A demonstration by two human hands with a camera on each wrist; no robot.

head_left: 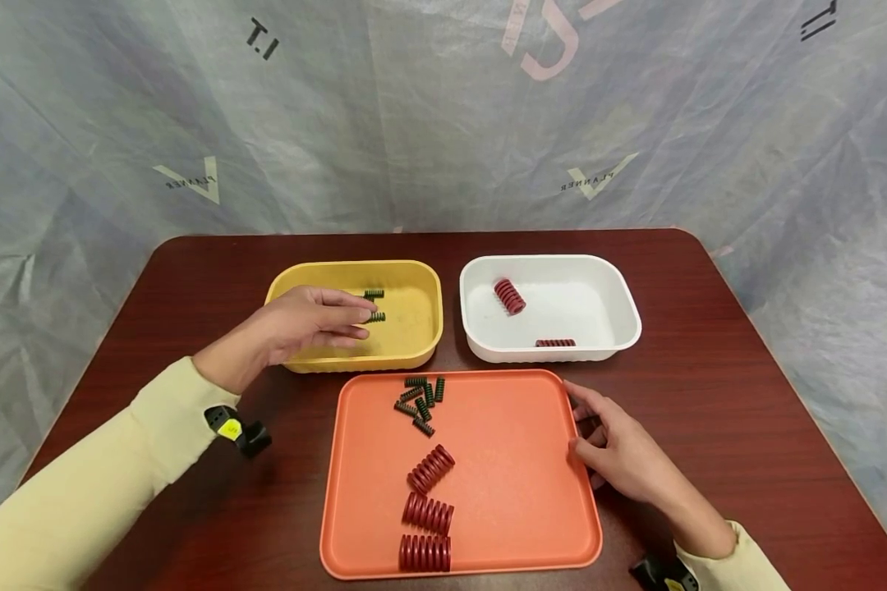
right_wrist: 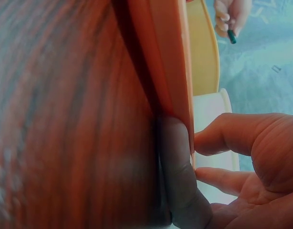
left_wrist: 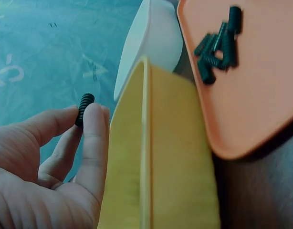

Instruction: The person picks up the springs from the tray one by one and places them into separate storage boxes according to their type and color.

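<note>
My left hand (head_left: 314,318) is over the yellow tub (head_left: 406,355), pinching a small dark green coil spring (left_wrist: 84,110) between thumb and fingertips. Inside that tub, another green spring (head_left: 374,293) lies just beyond the fingers. At the right edge of the orange tray (head_left: 517,484), my right hand (head_left: 621,451) grips the rim between thumb and fingers. Several green springs (head_left: 423,408) lie loosely grouped near the tray's far edge. Three larger red springs lie closer to me, the nearest red spring (head_left: 425,553) by the front rim.
Right of the yellow tub stands a white tub (head_left: 584,308) with a thick red spring (head_left: 509,296) and a second red spring (head_left: 555,343) partly behind its front wall. Both tubs stand just beyond the tray on the dark wooden table (head_left: 717,394). A grey sheet (head_left: 414,123) hangs behind.
</note>
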